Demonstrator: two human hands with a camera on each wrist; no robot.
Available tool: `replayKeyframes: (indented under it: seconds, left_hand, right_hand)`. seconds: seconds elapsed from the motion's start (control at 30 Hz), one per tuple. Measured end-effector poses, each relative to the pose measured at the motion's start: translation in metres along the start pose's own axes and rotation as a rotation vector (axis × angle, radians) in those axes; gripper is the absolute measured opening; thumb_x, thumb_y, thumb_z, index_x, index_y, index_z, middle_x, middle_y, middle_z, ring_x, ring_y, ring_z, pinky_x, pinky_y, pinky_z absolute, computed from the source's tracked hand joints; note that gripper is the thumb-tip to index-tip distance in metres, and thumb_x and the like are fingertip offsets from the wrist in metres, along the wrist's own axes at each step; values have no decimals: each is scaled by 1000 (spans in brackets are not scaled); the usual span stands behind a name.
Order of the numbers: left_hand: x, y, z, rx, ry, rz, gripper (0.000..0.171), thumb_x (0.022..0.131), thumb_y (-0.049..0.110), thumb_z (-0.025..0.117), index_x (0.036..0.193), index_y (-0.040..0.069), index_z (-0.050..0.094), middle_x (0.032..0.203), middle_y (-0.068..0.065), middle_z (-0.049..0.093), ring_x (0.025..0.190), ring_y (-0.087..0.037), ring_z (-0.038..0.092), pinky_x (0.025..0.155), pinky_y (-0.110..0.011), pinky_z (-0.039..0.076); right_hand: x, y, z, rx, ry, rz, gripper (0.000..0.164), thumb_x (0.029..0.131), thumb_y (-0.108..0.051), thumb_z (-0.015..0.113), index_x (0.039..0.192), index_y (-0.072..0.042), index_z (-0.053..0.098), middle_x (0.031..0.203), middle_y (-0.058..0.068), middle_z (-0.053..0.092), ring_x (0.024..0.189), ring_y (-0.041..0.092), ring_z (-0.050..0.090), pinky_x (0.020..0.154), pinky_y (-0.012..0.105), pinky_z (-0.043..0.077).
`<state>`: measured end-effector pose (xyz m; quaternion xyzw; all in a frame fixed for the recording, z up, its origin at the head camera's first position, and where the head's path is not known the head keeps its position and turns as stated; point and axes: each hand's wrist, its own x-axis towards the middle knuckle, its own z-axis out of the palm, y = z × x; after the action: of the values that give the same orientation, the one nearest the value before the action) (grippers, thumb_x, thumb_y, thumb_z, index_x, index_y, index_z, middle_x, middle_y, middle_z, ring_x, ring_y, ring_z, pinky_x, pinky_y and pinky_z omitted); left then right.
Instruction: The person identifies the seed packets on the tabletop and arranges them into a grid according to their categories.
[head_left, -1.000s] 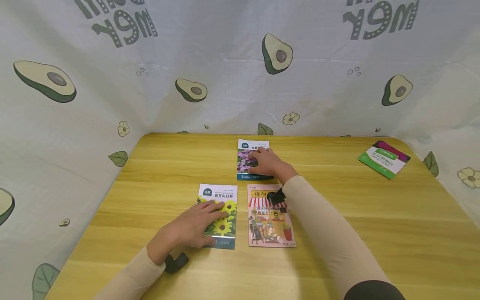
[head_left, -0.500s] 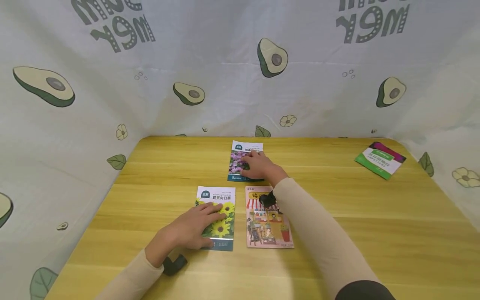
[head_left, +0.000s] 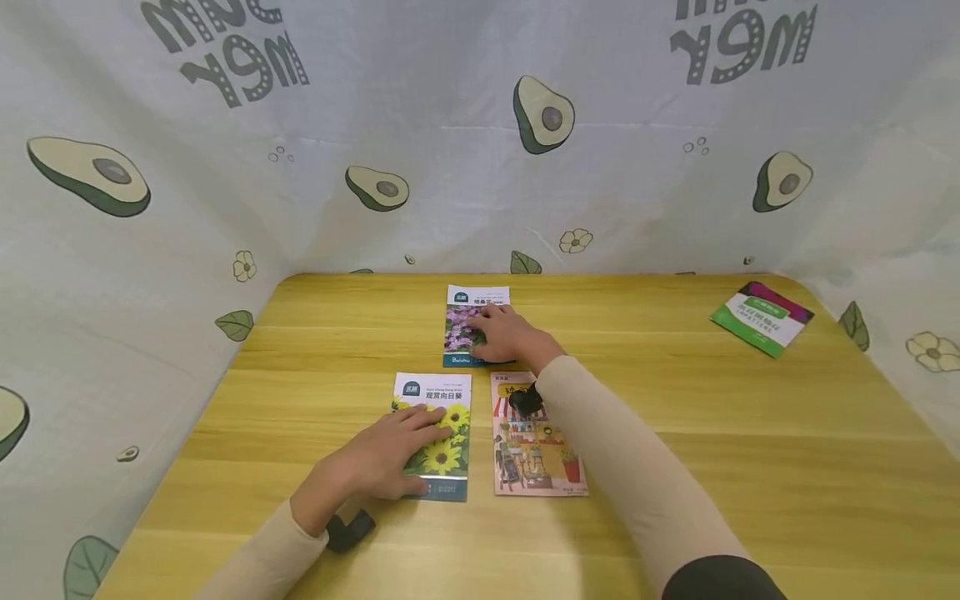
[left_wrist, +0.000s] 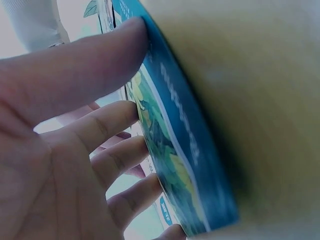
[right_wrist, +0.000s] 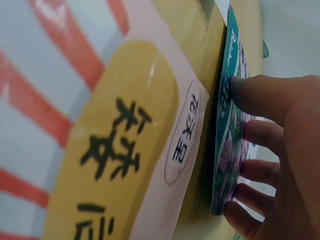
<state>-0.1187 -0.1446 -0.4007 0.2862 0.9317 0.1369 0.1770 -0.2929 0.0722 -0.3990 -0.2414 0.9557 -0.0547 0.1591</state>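
My left hand (head_left: 381, 454) rests on a seed packet with yellow sunflowers (head_left: 444, 457), fingers spread across its front. In the left wrist view the thumb touches the packet's teal band (left_wrist: 185, 120) and the other fingertips lie along the picture. Farther back, my right hand (head_left: 512, 335) touches a seed packet with purple flowers (head_left: 457, 327). Its thumb and fingertips press on the face of that packet in the right wrist view, covering its right part. A pink packet with a shop drawing (head_left: 536, 462) lies flat under the right forearm, partly hidden at its top.
A green, white and magenta packet (head_left: 761, 318) lies tilted at the back right of the wooden table (head_left: 712, 467). A white cloth with avocado prints (head_left: 450, 100) hangs behind the table and along both sides.
My right hand has slid the purple-flower packet to the left along the table. The left hand stays on the sunflower packet. The camera view has shifted slightly.
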Motion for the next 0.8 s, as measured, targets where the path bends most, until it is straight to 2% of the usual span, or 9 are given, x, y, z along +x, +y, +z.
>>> replayKeyframes:
  seconds: [0.23,0.47,0.8]
  left_hand:
    - [1,0,0,13,-2,-2,70,86,29,74,149,19,46,163,-4,32,152,-35,27,122,-56,28]
    - [1,3,-1,13,-16,-3,69,86,29,74,149,20,46,163,-3,32,152,-34,26,123,-55,26]
    - [-1,2,-2,11,-19,-14,70,87,30,74,150,20,45,164,-1,31,153,-32,26,123,-54,26]
  right_hand:
    - [7,-7,2,10,14,3,63,100,-43,51,156,-22,33,164,13,25,153,39,19,123,56,25]
    - [9,-12,1,49,4,9,62,96,-26,47,156,-22,33,164,13,25,153,37,19,123,54,26]
    - [16,-18,1,104,50,-28,61,98,-35,59,151,-14,41,161,13,32,150,37,26,123,52,29]
